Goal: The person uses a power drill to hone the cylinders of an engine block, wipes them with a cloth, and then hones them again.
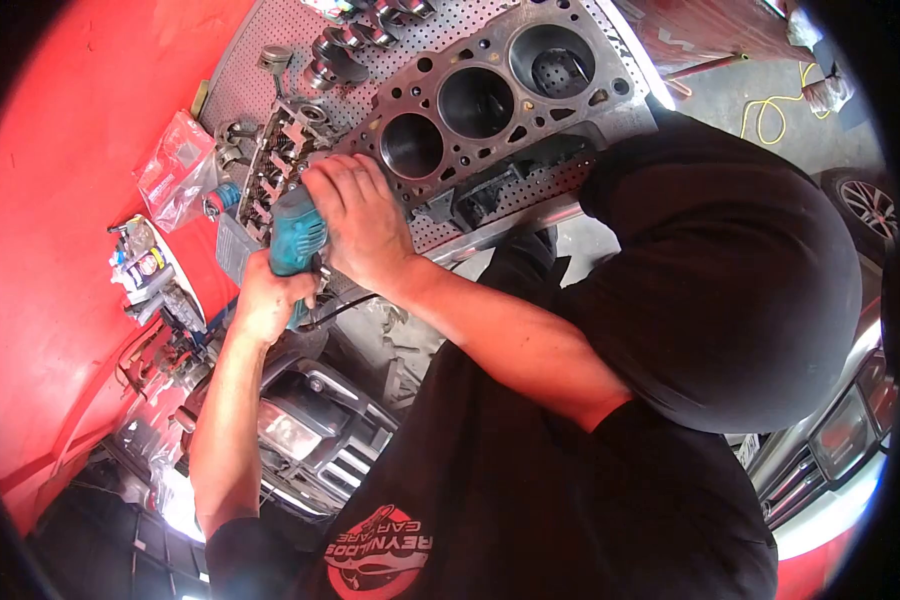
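A teal corded power drill (296,232) is between my two hands over the near end of a cylinder head (282,165). My left hand (270,298) is wrapped round its pistol grip. My right hand (358,215) lies over its front, fingers curled across the top; the tip and whatever it touches are hidden. Right of my hands is a bare engine block (470,65) with large open bores. A black cord (345,308) runs from below the grip.
Behind the block lie a crankshaft (345,50) and a piston with its rod (276,62) on a perforated metal bench top (255,35). Left are a plastic bag (182,170), a blue-and-red can (221,200) and a red surface (60,200). Below stands a vehicle front (320,435).
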